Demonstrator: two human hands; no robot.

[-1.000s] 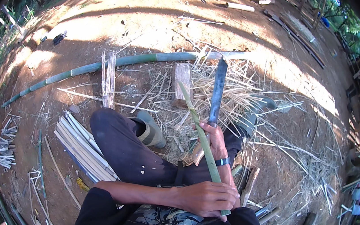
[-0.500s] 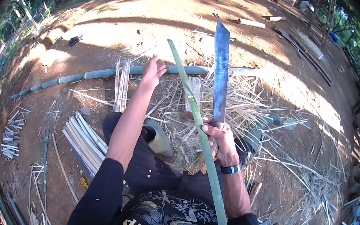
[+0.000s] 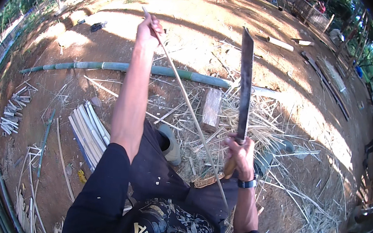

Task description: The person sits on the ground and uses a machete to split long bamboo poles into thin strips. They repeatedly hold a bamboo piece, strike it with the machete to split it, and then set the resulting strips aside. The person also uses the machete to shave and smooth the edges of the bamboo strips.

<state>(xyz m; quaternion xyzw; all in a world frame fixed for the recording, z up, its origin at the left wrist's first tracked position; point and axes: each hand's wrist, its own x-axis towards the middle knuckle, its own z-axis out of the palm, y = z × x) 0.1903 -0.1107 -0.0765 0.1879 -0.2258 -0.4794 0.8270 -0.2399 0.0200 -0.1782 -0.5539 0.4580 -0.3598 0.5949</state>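
Note:
My left hand, arm stretched far forward, is closed around the far end of a long bamboo strip. The strip slants down toward my lap and shows its narrow edge. In my right hand is a machete, gripped by its wooden handle with the long dark blade pointing up and away. Strip and blade are apart, the strip left of the blade. A brown wooden piece shows at my lap below the right hand; its kind is unclear.
A long green bamboo pole lies across the ground ahead. A wooden block stands amid shavings. Split bamboo strips are stacked by my left leg, short pieces farther left. Cut bamboo lies ahead right.
My left hand has moved forward and closed on the strip's far end; before, it was free. The strip has turned edge-on, and my right hand has left it, keeping the machete.

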